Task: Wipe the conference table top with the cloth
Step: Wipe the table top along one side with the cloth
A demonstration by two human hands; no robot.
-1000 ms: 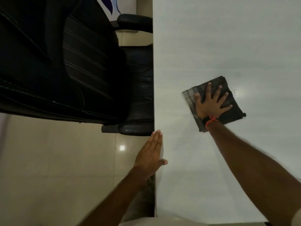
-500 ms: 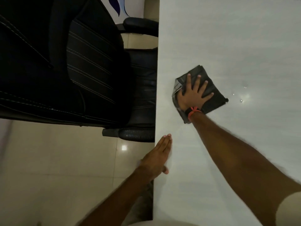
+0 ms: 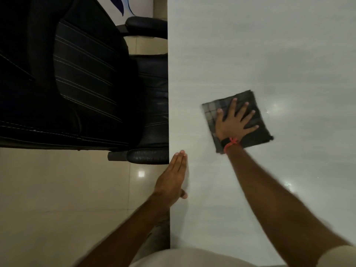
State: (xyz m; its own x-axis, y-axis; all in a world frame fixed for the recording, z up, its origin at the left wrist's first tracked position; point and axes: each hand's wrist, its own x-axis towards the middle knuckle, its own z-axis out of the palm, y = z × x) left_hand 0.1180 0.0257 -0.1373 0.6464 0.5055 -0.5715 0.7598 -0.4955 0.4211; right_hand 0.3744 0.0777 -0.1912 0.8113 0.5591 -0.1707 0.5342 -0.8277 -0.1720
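A folded dark checked cloth (image 3: 256,128) lies flat on the pale conference table top (image 3: 269,54), a short way in from the table's left edge. My right hand (image 3: 233,122) presses down on the cloth with its fingers spread straight; an orange thread and a dark band circle the wrist. My left hand (image 3: 173,178) rests flat on the table's left edge with its fingers straight and together, nearer to me than the cloth.
A black leather office chair (image 3: 86,83) stands against the table's left edge, its armrest (image 3: 146,156) just beyond my left hand. Beige tiled floor (image 3: 67,199) lies to the left. Small bright reflections show on the table right of the cloth.
My right hand slid the cloth toward the left edge half a second ago, and now it has slid back to the right. My left hand has stayed on the edge.
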